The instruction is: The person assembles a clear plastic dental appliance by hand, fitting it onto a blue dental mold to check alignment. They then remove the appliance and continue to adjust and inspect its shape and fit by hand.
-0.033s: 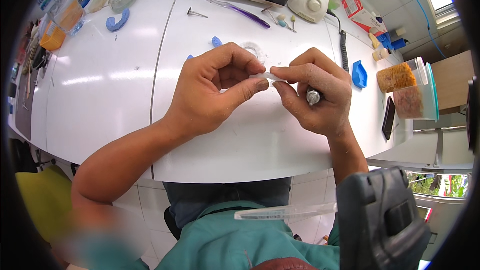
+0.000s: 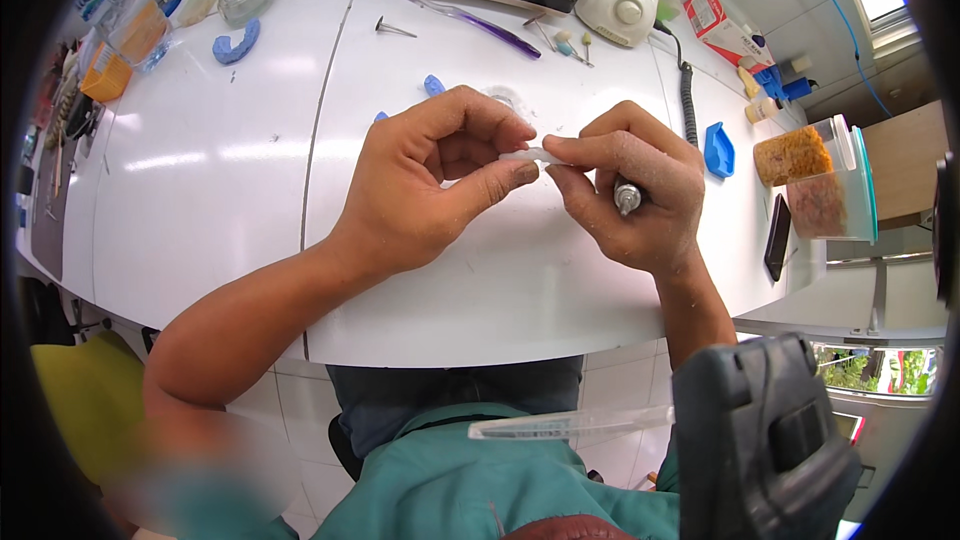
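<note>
My left hand point(image 2: 425, 175) pinches a small translucent white piece point(image 2: 531, 155) between thumb and fingertips, above the white table. On its other end, the thumb and index finger of my right hand point(image 2: 635, 180) are closed. That same hand also grips a rotary handpiece point(image 2: 627, 197), its metal tip poking out between the fingers. Whitish dust coats the fingers of both hands. Behind the fingertips lies a clear round object point(image 2: 503, 97), partly hidden. A blue piece point(image 2: 433, 85) sits just beyond my left knuckles.
At the back stand a white control unit with a knob point(image 2: 627, 8) and a coiled cord point(image 2: 687, 105). A purple toothbrush point(image 2: 490, 28) and several small burs lie nearby. A blue horseshoe-shaped mould point(image 2: 236, 43) is far left. Plastic tubs point(image 2: 830, 205) and a blue tray point(image 2: 718, 150) are right.
</note>
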### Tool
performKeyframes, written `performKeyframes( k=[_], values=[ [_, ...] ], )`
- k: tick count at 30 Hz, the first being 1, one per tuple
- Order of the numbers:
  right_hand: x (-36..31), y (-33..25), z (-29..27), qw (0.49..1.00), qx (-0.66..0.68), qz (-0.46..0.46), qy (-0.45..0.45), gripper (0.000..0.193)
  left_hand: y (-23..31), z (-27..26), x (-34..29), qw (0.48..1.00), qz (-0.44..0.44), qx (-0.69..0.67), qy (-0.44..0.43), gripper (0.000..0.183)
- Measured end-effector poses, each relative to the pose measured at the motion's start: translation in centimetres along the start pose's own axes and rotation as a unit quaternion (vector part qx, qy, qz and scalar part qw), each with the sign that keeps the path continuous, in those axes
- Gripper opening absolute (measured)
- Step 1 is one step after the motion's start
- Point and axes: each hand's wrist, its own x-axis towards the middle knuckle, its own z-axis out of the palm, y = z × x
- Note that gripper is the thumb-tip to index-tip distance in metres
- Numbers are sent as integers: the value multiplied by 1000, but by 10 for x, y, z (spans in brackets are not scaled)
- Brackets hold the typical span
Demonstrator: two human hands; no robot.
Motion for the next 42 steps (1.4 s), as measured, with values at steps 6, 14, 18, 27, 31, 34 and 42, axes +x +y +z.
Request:
performKeyframes(
  k=[6,14,18,27,31,34,42],
  values=[
    [-2,1,3,999,9,5,43,36,-4,1,2,999,9,-42,10,19],
    [-1,3,5,998,-14,-23,58,39,-8,0,4,997,12,-70,16,19],
    [-2,1,5,998,-20,-13,58,36,-7,0,4,998,7,-68,15,18],
    [-4,2,6,997,-1,-24,70,22,-4,0,2,999,1,34,22,18],
    [-4,-1,5,998,-3,-9,63,23,-5,-2,3,1000,5,23,20,18],
    [-3,-3,7,998,-5,-2,66,25,-8,-2,2,1000,-5,0,22,18],
    [-4,-5,5,998,-34,3,48,25,-3,1,2,999,-23,6,30,18]
  ],
)
